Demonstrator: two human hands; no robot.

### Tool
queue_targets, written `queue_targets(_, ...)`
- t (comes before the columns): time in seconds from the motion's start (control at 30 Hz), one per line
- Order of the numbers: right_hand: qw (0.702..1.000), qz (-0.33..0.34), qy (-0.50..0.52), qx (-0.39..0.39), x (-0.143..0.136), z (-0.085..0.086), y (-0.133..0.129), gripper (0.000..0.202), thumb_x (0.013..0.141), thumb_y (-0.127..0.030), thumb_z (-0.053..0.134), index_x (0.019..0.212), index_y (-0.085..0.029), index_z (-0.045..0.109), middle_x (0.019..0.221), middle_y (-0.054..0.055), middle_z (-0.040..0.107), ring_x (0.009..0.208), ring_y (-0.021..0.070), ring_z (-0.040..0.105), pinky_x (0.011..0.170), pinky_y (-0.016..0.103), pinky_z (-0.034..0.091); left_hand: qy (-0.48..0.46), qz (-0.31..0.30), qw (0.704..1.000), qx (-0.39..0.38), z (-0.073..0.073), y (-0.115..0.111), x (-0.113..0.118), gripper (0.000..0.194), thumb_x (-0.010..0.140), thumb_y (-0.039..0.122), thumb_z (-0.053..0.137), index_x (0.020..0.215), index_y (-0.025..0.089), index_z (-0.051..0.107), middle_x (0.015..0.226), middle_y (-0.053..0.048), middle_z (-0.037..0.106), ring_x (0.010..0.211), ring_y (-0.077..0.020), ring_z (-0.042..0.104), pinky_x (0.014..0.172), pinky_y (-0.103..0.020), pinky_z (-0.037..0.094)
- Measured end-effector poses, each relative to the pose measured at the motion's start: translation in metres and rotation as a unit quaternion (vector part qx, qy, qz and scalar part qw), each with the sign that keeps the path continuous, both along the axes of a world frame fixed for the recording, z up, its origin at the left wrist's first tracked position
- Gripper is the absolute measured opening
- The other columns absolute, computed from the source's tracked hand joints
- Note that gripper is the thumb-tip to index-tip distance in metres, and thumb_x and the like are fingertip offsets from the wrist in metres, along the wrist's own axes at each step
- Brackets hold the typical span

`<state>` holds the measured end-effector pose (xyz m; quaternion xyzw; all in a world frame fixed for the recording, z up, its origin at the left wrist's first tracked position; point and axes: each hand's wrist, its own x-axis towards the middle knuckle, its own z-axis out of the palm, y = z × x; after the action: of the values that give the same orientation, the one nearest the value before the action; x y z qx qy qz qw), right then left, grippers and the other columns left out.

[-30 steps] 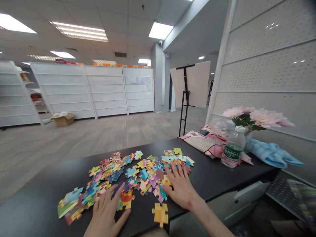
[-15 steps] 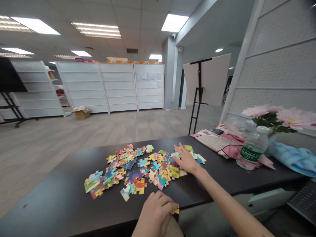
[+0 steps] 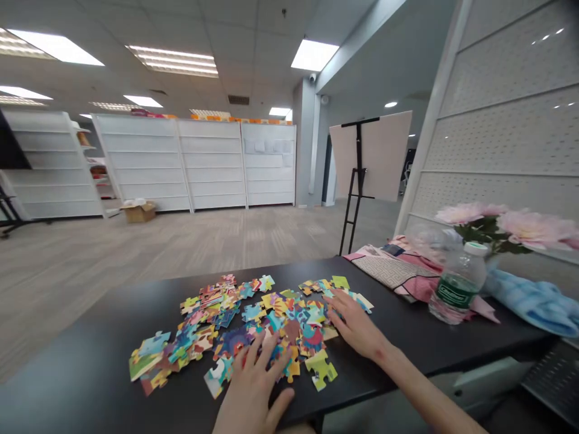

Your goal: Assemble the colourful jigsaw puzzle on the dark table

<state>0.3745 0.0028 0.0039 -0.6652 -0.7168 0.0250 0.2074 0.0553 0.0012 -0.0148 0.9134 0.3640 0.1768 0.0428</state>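
A heap of colorful jigsaw puzzle pieces point(image 3: 235, 340) lies spread over the dark tabletop point(image 3: 90, 355). My left hand point(image 3: 256, 380) rests over the near side of the heap, fingers spread and palm down, and hides some pieces. At the right end of the heap is my right hand point(image 3: 355, 325), its fingers stretched out and touching or just above pieces there. A yellow-green puzzle piece point(image 3: 321, 369) lies by itself between the two hands, close to the front edge.
On the right stand a water bottle point(image 3: 459, 283) with a green label and pink flowers point(image 3: 520, 226). Folded pink cloth point(image 3: 407, 268) and a blue cloth point(image 3: 529, 301) lie beside them. An easel point(image 3: 357, 181) stands behind the table.
My left hand has come from the front edge, where it held a yellow piece, onto the heap and spread its fingers. A yellow-green piece now lies near the edge. My right hand has drawn slightly nearer.
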Motion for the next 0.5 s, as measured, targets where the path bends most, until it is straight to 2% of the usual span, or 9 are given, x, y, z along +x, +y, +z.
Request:
queue_targets(0.1, 0.990, -0.109, -0.022, -0.091, 0.029, -0.003, 0.008, 0.074, 0.097, -0.063, 0.040, 0.156, -0.019, 0.034, 0.165, 0.017, 0.021, 0.152, 0.0402, 0.014, 0.120, 0.061, 0.015, 0.025, -0.013, 0.999, -0.037, -0.001, 0.001, 0.000, 0.053, 0.096, 0.040, 0.055, 0.147, 0.048, 0.042, 0.159, 0.004, 0.039, 0.143, -0.0356, 0.038, 0.110, -0.056, 0.036)
queue_targets(0.17, 0.985, -0.121, -0.020, -0.123, 0.039, -0.005, 0.018, 0.086, 0.093, -0.071, 0.040, 0.159, -0.018, 0.026, 0.165, 0.019, 0.018, 0.151, 0.0430, 0.009, 0.119, 0.064, 0.010, 0.020, 0.019, 0.999, -0.043, -0.004, 0.002, 0.002, 0.050, 0.096, 0.043, 0.052, 0.145, 0.044, 0.046, 0.158, 0.002, 0.041, 0.144, -0.0356, 0.038, 0.111, -0.056, 0.036)
queue_targets(0.3, 0.989, -0.070, -0.006, -0.127, 0.030, -0.009, 0.037, 0.092, 0.089, -0.078, 0.040, 0.159, -0.022, 0.022, 0.166, 0.015, 0.014, 0.152, 0.0398, 0.002, 0.120, 0.063, 0.003, -0.005, 0.104, 0.995, -0.008, -0.012, -0.002, 0.009, 0.061, 0.089, 0.041, 0.060, 0.147, 0.037, 0.046, 0.158, -0.005, 0.042, 0.145, -0.0373, 0.034, 0.111, -0.056, 0.032)
queue_targets(0.4, 0.993, -0.018, 0.016, -0.118, 0.012, -0.011, 0.041, 0.090, 0.087, -0.076, 0.048, 0.158, -0.027, 0.026, 0.165, 0.012, 0.020, 0.152, 0.0404, 0.010, 0.120, 0.062, 0.009, -0.010, 0.124, 0.992, 0.006, -0.015, -0.004, 0.012, 0.063, 0.085, 0.040, 0.062, 0.146, 0.036, 0.049, 0.155, -0.005, 0.045, 0.145, -0.0369, 0.035, 0.112, -0.055, 0.030)
queue_targets(0.5, 0.996, 0.029, 0.041, -0.080, 0.003, -0.011, 0.040, 0.081, 0.091, -0.066, 0.052, 0.159, -0.029, 0.026, 0.163, 0.008, 0.029, 0.151, 0.0324, 0.022, 0.122, 0.052, 0.018, -0.006, 0.125, 0.992, 0.004, -0.015, -0.003, 0.013, 0.062, 0.084, 0.038, 0.062, 0.144, 0.036, 0.051, 0.154, -0.004, 0.047, 0.144, -0.0363, 0.036, 0.112, -0.055, 0.029)
